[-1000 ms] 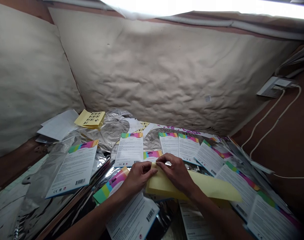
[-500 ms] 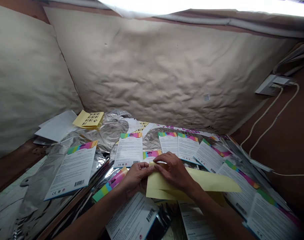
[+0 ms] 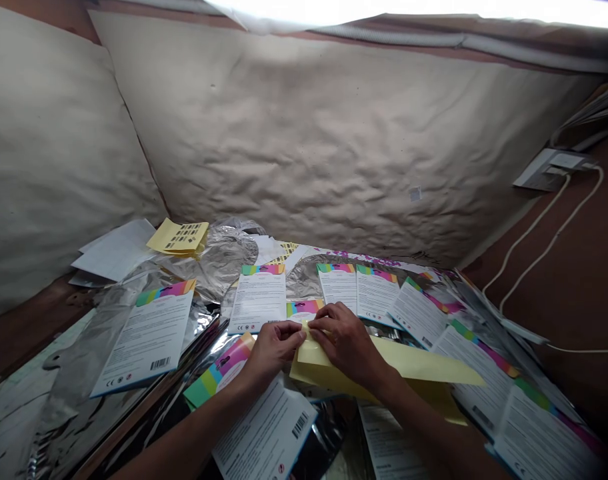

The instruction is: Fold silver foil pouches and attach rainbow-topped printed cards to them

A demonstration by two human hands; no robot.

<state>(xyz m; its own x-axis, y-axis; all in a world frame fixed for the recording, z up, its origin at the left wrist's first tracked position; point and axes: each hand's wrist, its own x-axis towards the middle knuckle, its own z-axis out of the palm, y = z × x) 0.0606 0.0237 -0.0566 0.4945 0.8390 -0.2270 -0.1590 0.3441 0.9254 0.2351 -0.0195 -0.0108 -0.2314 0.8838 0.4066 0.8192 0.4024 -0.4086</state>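
Both hands meet at the near-left corner of a long yellow paper sheet (image 3: 409, 360), which looks like sticker backing. My left hand (image 3: 274, 347) pinches the corner between thumb and fingers. My right hand (image 3: 349, 340) is closed on the same edge, its fingertips almost touching the left ones. The sheet bends and stretches off to the right under my right wrist. Below my hands lies a white printed card (image 3: 267, 427) with a barcode, and beside my left forearm a card with a rainbow top (image 3: 221, 370). What sits between the fingertips is too small to make out.
More rainbow-topped packages lie around, such as one at left (image 3: 147, 340), one at centre (image 3: 258, 300) and one at right (image 3: 419, 313). Yellow label sheets (image 3: 179, 237) and white papers (image 3: 117, 250) rest at back left. A socket box (image 3: 551, 170) with white cables hangs on the right wall.
The yellow sheet's corner has been bent up more between my fingertips, and its lower layer shows more. Both hands stay in nearly the same place.
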